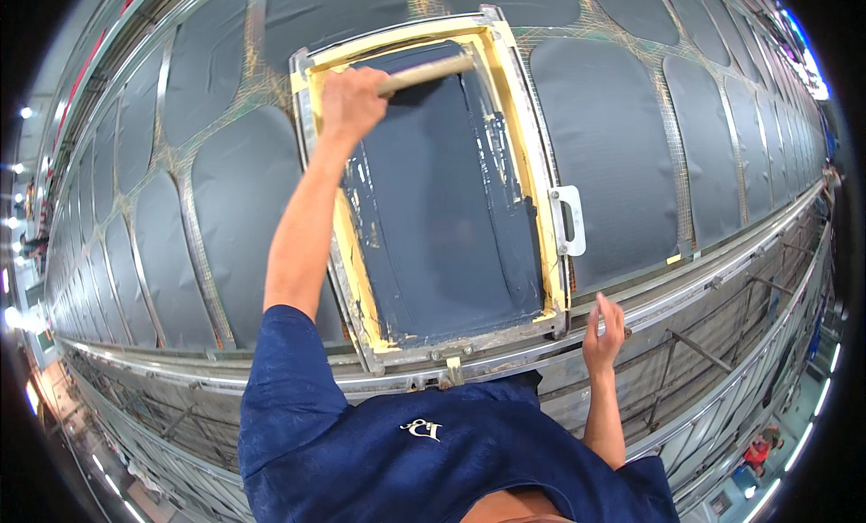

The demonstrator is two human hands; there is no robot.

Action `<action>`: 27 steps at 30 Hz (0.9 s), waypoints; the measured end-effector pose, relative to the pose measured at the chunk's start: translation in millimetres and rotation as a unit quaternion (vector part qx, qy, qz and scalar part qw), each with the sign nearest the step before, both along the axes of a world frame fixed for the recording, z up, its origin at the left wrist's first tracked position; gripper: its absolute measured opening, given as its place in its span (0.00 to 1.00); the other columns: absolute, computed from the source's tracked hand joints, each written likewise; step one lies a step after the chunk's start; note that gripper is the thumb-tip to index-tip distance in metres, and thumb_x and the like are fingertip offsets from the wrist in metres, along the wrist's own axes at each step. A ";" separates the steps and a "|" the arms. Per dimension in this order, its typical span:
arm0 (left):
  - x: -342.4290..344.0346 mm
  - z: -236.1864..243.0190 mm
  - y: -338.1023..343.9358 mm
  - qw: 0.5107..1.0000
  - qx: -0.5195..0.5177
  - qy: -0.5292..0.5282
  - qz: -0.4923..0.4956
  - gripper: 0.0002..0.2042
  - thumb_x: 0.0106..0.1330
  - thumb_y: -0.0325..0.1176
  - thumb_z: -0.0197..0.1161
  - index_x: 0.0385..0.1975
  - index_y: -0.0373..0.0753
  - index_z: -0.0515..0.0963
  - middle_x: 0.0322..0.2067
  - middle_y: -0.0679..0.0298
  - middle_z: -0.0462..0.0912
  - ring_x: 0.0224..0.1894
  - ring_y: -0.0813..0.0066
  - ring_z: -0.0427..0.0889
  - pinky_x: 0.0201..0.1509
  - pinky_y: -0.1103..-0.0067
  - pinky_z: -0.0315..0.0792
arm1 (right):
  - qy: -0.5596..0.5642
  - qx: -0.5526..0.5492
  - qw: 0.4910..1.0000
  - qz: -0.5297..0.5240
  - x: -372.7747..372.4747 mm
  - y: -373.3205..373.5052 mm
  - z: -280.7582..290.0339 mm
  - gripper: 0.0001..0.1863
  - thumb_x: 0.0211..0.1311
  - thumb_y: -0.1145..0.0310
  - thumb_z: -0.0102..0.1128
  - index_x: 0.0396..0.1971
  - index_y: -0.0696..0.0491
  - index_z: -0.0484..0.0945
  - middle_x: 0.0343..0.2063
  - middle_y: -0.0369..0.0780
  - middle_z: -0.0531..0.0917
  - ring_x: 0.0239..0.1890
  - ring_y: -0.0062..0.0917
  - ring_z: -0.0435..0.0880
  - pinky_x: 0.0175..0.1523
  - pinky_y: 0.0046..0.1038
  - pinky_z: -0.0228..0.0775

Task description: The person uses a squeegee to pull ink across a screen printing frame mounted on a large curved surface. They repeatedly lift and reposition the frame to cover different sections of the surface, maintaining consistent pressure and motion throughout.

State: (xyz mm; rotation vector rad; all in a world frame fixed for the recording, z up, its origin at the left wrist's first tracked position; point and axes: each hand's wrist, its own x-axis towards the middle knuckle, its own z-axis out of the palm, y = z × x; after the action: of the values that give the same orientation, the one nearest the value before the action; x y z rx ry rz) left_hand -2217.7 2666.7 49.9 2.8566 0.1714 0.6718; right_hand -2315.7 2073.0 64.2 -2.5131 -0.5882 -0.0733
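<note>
A screen printing frame, edged with yellow tape, lies on a long printing table. Dark ink covers much of its mesh, streaked along both sides. My left hand grips the wooden bar of a squeegee near the frame's far end. A white handle sticks out from the frame's right side. Below it, my right hand is beside the table's front rail, fingers apart and slightly bent, with nothing visible in it.
Rows of dark cut panels stretch left and right along the table. Metal rails run along its near edge. At the lower right a person in red is visible in the distance.
</note>
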 end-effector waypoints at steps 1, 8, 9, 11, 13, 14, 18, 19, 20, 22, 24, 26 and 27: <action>12.9 11.0 6.9 0.999 -0.027 0.023 0.011 0.07 0.54 0.36 0.72 0.33 0.47 0.87 0.29 0.62 0.87 0.34 0.57 0.86 0.41 0.60 0.74 | -0.006 -0.014 1.000 -0.016 -13.9 -10.9 1.3 0.18 0.65 0.80 0.62 0.54 0.54 0.82 0.41 0.44 0.82 0.46 0.40 0.80 0.52 0.36 0.74; 56.6 33.7 32.9 0.972 -0.051 0.221 0.061 0.14 0.53 0.44 0.75 0.37 0.47 0.88 0.31 0.58 0.88 0.37 0.53 0.86 0.46 0.62 0.78 | 0.011 0.015 0.997 -0.073 -57.2 -24.3 6.6 0.16 0.59 0.85 0.62 0.46 0.55 0.85 0.41 0.44 0.82 0.46 0.38 0.80 0.51 0.34 0.74; 52.7 30.4 29.5 0.977 -0.055 0.195 0.060 0.14 0.53 0.44 0.75 0.38 0.48 0.88 0.31 0.57 0.88 0.37 0.53 0.86 0.46 0.63 0.78 | 0.001 0.019 0.997 -0.071 -56.9 -26.0 7.8 0.16 0.59 0.85 0.62 0.46 0.55 0.85 0.41 0.44 0.82 0.46 0.38 0.80 0.51 0.34 0.74; 32.9 22.2 19.4 0.986 -0.058 0.146 0.059 0.14 0.53 0.44 0.76 0.39 0.49 0.88 0.31 0.56 0.88 0.38 0.53 0.86 0.47 0.63 0.78 | -0.012 0.034 0.997 -0.069 -58.9 -27.5 3.6 0.16 0.59 0.85 0.63 0.46 0.55 0.85 0.41 0.44 0.82 0.46 0.38 0.80 0.51 0.34 0.74; 5.3 30.6 -7.0 0.980 -0.083 0.173 0.053 0.14 0.53 0.43 0.76 0.39 0.49 0.88 0.33 0.56 0.88 0.40 0.53 0.86 0.48 0.64 0.78 | -0.024 0.042 0.998 -0.044 -60.4 -31.3 1.0 0.16 0.58 0.85 0.63 0.45 0.55 0.85 0.41 0.44 0.82 0.46 0.38 0.80 0.51 0.35 0.74; -9.1 32.4 -22.2 0.976 -0.098 0.187 0.052 0.14 0.53 0.43 0.76 0.39 0.49 0.89 0.34 0.56 0.89 0.41 0.53 0.87 0.48 0.64 0.78 | -0.028 0.045 0.998 -0.030 -58.6 -33.4 0.4 0.16 0.58 0.85 0.63 0.45 0.55 0.85 0.42 0.44 0.82 0.46 0.38 0.80 0.51 0.35 0.74; -100.3 18.4 -100.8 0.987 -0.091 0.130 0.002 0.07 0.53 0.35 0.72 0.32 0.48 0.88 0.32 0.59 0.88 0.37 0.54 0.86 0.46 0.63 0.74 | -0.044 0.077 0.995 0.036 -54.4 -25.1 -8.2 0.16 0.59 0.85 0.63 0.45 0.53 0.86 0.43 0.43 0.83 0.46 0.38 0.81 0.51 0.35 0.74; -128.3 14.7 -128.4 0.993 -0.077 0.094 -0.002 0.06 0.52 0.31 0.69 0.30 0.47 0.87 0.31 0.60 0.88 0.35 0.54 0.84 0.44 0.63 0.72 | -0.021 0.093 0.995 0.043 -58.5 -23.5 -12.9 0.16 0.59 0.85 0.63 0.45 0.53 0.86 0.43 0.43 0.83 0.46 0.38 0.81 0.51 0.35 0.74; -153.4 12.8 -155.9 0.997 -0.060 0.055 -0.006 0.06 0.52 0.28 0.66 0.28 0.46 0.86 0.29 0.60 0.87 0.33 0.54 0.83 0.43 0.63 0.70 | -0.001 0.111 0.993 0.050 -59.6 -19.5 -18.3 0.16 0.59 0.84 0.64 0.45 0.53 0.86 0.42 0.43 0.83 0.46 0.38 0.81 0.52 0.35 0.74; -208.6 11.6 -208.0 0.997 -0.060 0.049 -0.017 0.08 0.51 0.24 0.62 0.27 0.46 0.84 0.30 0.63 0.86 0.32 0.58 0.81 0.41 0.63 0.69 | 0.024 0.136 0.987 0.084 -63.3 -8.2 -24.0 0.15 0.59 0.83 0.65 0.45 0.52 0.86 0.42 0.43 0.83 0.47 0.38 0.81 0.53 0.35 0.74; -258.3 15.6 -255.6 0.997 -0.037 0.065 0.003 0.08 0.52 0.24 0.61 0.29 0.45 0.82 0.31 0.66 0.84 0.32 0.65 0.79 0.41 0.65 0.67 | 0.014 0.107 0.989 0.100 -65.3 -5.2 -37.5 0.13 0.62 0.79 0.65 0.45 0.52 0.86 0.43 0.43 0.82 0.49 0.38 0.80 0.55 0.35 0.72; -291.1 23.5 -282.2 0.998 -0.023 0.065 0.009 0.08 0.52 0.25 0.61 0.30 0.44 0.82 0.31 0.68 0.83 0.33 0.67 0.78 0.43 0.67 0.67 | -0.008 0.077 0.993 0.090 -70.5 1.7 -45.4 0.12 0.63 0.78 0.64 0.45 0.52 0.86 0.44 0.43 0.82 0.51 0.38 0.80 0.55 0.35 0.72; -300.7 26.7 -287.1 0.995 -0.037 0.088 0.013 0.10 0.52 0.23 0.61 0.33 0.43 0.83 0.34 0.68 0.84 0.35 0.68 0.79 0.43 0.68 0.66 | 0.007 0.081 0.994 0.072 -72.8 1.5 -49.8 0.11 0.64 0.76 0.64 0.46 0.52 0.86 0.45 0.44 0.83 0.52 0.38 0.79 0.57 0.36 0.72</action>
State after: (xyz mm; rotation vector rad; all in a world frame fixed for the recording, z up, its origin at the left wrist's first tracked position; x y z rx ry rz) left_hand -2518.5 2379.5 76.6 2.8444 0.2538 0.4084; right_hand -2388.5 2074.5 14.4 -2.3059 -0.7271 -0.0486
